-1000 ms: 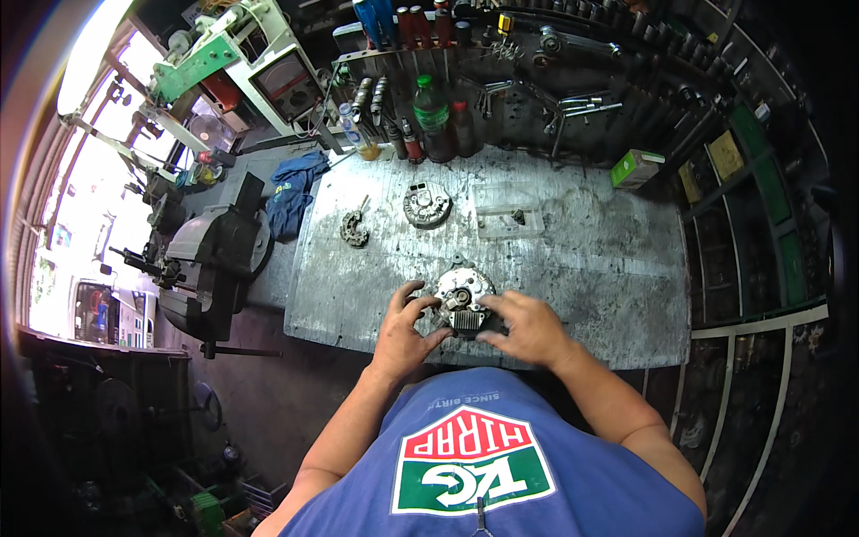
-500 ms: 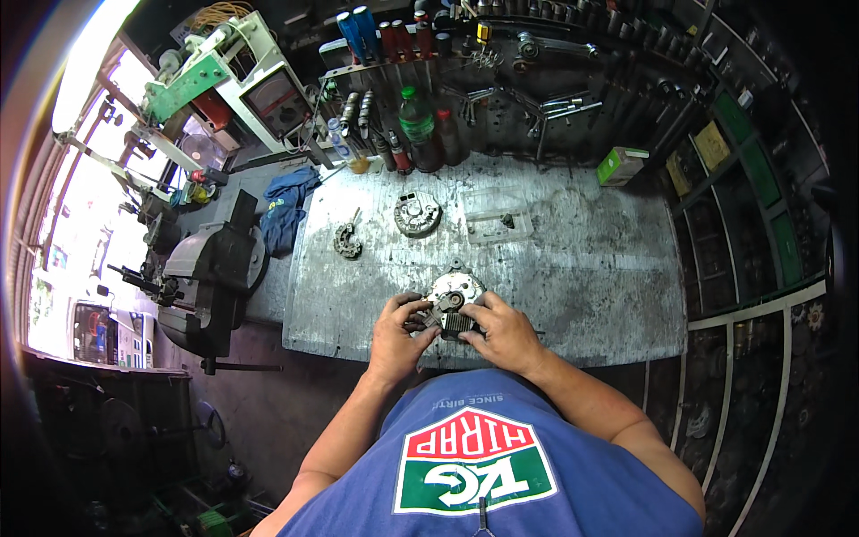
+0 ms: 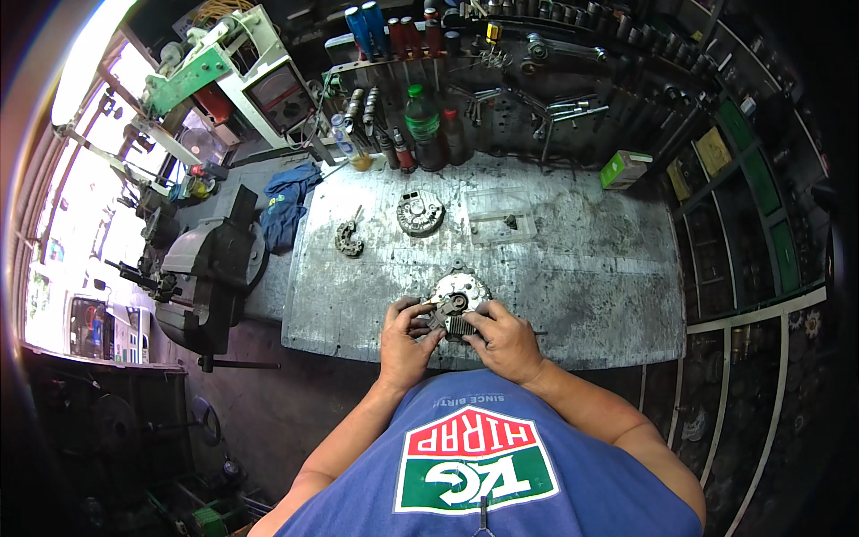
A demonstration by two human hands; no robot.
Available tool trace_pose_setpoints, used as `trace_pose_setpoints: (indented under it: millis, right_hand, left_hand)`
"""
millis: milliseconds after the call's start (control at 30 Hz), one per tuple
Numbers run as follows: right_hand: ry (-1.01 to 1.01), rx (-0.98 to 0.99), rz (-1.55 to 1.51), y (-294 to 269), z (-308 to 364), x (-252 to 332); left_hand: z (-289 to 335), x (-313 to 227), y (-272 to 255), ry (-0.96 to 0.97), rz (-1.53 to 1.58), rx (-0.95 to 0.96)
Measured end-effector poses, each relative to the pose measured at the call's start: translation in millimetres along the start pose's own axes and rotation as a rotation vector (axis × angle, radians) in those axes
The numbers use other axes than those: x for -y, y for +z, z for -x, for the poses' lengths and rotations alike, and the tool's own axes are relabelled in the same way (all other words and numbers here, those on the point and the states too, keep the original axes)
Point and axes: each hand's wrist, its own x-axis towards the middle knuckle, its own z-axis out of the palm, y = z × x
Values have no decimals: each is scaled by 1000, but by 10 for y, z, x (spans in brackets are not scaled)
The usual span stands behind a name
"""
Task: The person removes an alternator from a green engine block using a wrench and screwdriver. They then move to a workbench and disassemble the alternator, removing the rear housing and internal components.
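An alternator (image 3: 463,288) with a round, pale metal end face lies near the front edge of the workbench, before me. Over its near side sits a dark voltage regulator (image 3: 460,326) with a row of cooling fins. My left hand (image 3: 410,338) grips the regulator's left end between thumb and fingers. From the other side, my right hand (image 3: 506,338) pinches its finned right end. Whether the regulator is fully seated on the alternator cannot be seen, since my fingers cover its edges.
Farther back on the metal workbench (image 3: 591,304) lie a round alternator housing (image 3: 420,213), a small curved part (image 3: 349,238) and a clear plastic tray (image 3: 499,229). Bottles (image 3: 421,121) and a green-and-white box (image 3: 624,169) line the back. A bench vise (image 3: 210,268) stands at left beside a blue cloth (image 3: 288,204).
Both hands keep their hold on the regulator, with only small finger shifts. The whole view has moved slightly.
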Motion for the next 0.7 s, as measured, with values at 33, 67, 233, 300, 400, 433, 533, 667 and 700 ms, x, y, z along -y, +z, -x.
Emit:
trace_pose_setpoints:
  millis: [33, 67, 233, 300, 400, 433, 533, 667, 700]
  right_hand:
    - [-13, 4, 14, -4, 1, -4]
    - [-5, -17, -13, -3, 0, -9]
    - [24, -16, -56, 4, -28, -37]
    - [12, -28, -99, -20, -36, -53]
    - [56, -45, -132, -116, -28, -101]
    - [44, -75, -135, -157, -24, -125]
    - [142, 41, -94, -244, 0, -186]
    - [145, 29, -37, -154, 47, -139]
    - [150, 30, -17, -110, 57, -112]
  left_hand:
    - [1, 7, 17, 13, 9, -16]
    - [9, 10, 30, 1, 33, -26]
    - [27, -56, 2, 25, -50, -11]
    - [-10, -117, -27, 111, -167, 37]
    - [-31, -219, -49, 301, -406, -11]
    - [-21, -248, -43, 316, -425, -13]
    - [21, -289, 11, 299, -446, -30]
    - [11, -235, 52, 118, -339, 1]
    - [1, -214, 51, 17, -254, 22]
